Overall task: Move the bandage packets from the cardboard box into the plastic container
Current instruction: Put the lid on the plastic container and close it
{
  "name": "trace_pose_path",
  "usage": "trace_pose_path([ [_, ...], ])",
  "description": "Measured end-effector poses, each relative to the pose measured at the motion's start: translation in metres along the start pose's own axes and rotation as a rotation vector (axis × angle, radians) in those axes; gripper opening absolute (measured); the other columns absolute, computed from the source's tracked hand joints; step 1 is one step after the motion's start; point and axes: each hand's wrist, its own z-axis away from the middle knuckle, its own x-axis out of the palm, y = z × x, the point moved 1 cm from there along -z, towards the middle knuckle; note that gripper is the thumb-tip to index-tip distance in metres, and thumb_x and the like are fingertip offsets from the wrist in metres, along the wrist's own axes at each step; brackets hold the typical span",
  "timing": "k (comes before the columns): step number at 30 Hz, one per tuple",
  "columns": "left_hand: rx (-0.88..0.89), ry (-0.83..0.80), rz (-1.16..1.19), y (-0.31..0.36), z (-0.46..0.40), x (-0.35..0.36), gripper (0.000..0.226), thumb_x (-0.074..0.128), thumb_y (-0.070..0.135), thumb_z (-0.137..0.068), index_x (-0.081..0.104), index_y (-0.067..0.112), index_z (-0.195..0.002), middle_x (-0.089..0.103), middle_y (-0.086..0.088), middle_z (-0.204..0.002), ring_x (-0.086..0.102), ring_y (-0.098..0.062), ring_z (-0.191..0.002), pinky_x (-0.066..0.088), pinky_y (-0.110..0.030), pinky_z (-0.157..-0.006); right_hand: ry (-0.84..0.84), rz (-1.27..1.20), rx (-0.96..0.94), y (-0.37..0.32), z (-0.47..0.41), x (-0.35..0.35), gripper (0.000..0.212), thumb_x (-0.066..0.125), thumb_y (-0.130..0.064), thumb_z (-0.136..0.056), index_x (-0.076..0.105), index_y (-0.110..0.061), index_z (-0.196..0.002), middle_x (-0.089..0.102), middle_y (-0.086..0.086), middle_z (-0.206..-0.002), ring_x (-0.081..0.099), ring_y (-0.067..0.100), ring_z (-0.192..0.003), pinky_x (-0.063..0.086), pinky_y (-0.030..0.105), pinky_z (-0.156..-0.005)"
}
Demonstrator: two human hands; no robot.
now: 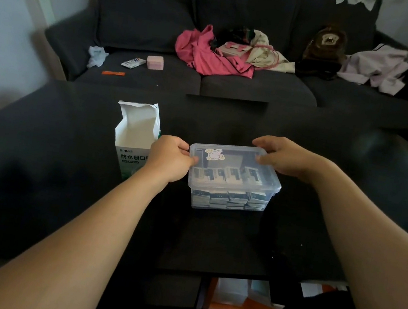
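— Why that grip on the lid (231, 158)?
— Held at both short ends, likely to seat it squarely on the plastic container (231, 197) or lift it off evenly; hard to say which. Left hand (170, 159) at the left end, right hand (285, 156) at the far right corner.
— And the fingers?
— Curled on both sides, pinching the lid's rim between thumb and fingertips; not spread, not flat.
— Where are the bandage packets (228, 198)?
— Stacked inside the container, in about 4 columns against the near wall, more lying under the lid. Looks nearly full.
— And the cardboard box (135, 134)?
— Upright on the dark counter (212, 239), just left of the container, partly behind the left hand, top flaps open. Only white inner walls showing; bottom hidden, so cannot tell whether emptied.
— Stage of the task?
— Probably the end, closing up.
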Motion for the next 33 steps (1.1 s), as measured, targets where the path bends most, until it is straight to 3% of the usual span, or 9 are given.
trace_pose_path([
  [4,-0.072,-0.018,-0.09,0.001,0.004,0.0,0.017,0.069,0.026,-0.095,0.061,0.017,-0.082,0.069,-0.007,-0.096,0.069,-0.025,-0.094,0.058,-0.043,-0.087,-0.013,-0.24,0.329,0.009,0.006,-0.004,0.068,0.076,-0.035,-0.087,0.046,-0.011,-0.144,0.063,0.018,-0.127,0.072,0.033,-0.1,0.063,0.045,-0.076],
  [8,-0.298,-0.143,0.124,0.001,0.004,0.004,0.027,0.06,0.029,-0.101,0.062,0.006,-0.115,0.069,-0.01,-0.108,0.069,-0.02,-0.089,0.059,-0.03,-0.061,-0.049,-0.304,0.433,0.004,0.018,-0.005,0.051,0.075,-0.038,-0.087,0.062,-0.004,-0.123,0.074,0.019,-0.101,0.077,0.031,-0.079,0.063,0.04,-0.064],
  [11,-0.283,-0.091,0.152,0.0,0.001,0.002,0.024,0.07,0.024,-0.096,0.067,0.004,-0.108,0.072,-0.009,-0.102,0.072,-0.019,-0.082,0.06,-0.029,-0.056,0.052,-0.245,0.42,-0.002,0.021,-0.003,0.042,0.077,-0.035,-0.086,0.063,-0.003,-0.109,0.071,0.015,-0.094,0.074,0.025,-0.07,0.056,0.032,-0.048],
  [14,-0.101,0.061,-0.106,0.0,-0.002,0.004,0.022,0.076,0.026,-0.09,0.073,0.004,-0.09,0.073,-0.008,-0.087,0.072,-0.02,-0.075,0.059,-0.033,-0.066,0.159,-0.103,0.389,-0.01,0.018,0.001,0.038,0.077,-0.035,-0.086,0.062,-0.003,-0.1,0.068,0.014,-0.09,0.068,0.024,-0.073,0.055,0.033,-0.055],
  [18,0.058,0.178,-0.4,0.007,0.006,0.011,0.03,0.068,0.016,-0.093,0.056,0.008,-0.066,0.065,-0.012,-0.08,0.061,-0.022,-0.069,0.032,-0.022,-0.048,0.234,0.089,0.342,-0.016,0.014,0.007,0.034,0.075,-0.037,-0.089,0.061,-0.006,-0.093,0.07,0.013,-0.085,0.071,0.024,-0.072,0.062,0.035,-0.068],
  [23,0.15,0.223,-0.607,0.025,0.021,0.023,0.011,0.057,-0.006,-0.093,0.065,0.001,-0.096,0.062,-0.018,-0.107,0.064,-0.037,-0.099,0.043,-0.034,-0.066,0.363,0.406,0.242,-0.029,0.019,0.016,0.02,0.068,-0.027,-0.095,0.06,-0.01,-0.087,0.066,0.009,-0.078,0.067,0.02,-0.066,0.055,0.03,-0.06],
  [27,0.209,0.168,-0.655,0.025,0.025,0.02,0.012,0.057,0.0,-0.096,0.062,0.002,-0.106,0.062,-0.018,-0.113,0.063,-0.038,-0.105,0.044,-0.036,-0.069,0.407,0.534,0.263,-0.038,0.025,0.022,0.012,0.065,-0.02,-0.095,0.06,-0.009,-0.098,0.06,0.008,-0.082,0.06,0.021,-0.069,0.045,0.032,-0.057],
  [30,0.274,0.213,-0.618,0.024,0.024,0.002,0.017,0.058,0.025,-0.1,0.062,0.009,-0.102,0.063,-0.013,-0.102,0.062,-0.03,-0.092,0.042,-0.035,-0.067,0.484,0.591,0.229,-0.052,0.033,0.02,0.013,0.062,-0.02,-0.096,0.058,-0.01,-0.104,0.053,0.007,-0.082,0.056,0.022,-0.075,0.044,0.037,-0.066],
  [33,0.336,0.448,-0.482,0.019,0.027,-0.043,0.022,0.058,0.033,-0.097,0.071,0.017,-0.09,0.065,-0.002,-0.082,0.057,-0.02,-0.072,0.04,-0.028,-0.062,0.622,0.425,-0.149,-0.089,0.037,0.034,0.016,0.061,-0.026,-0.097,0.064,-0.016,-0.109,0.063,0.005,-0.094,0.064,0.023,-0.085,0.055,0.041,-0.076],
])
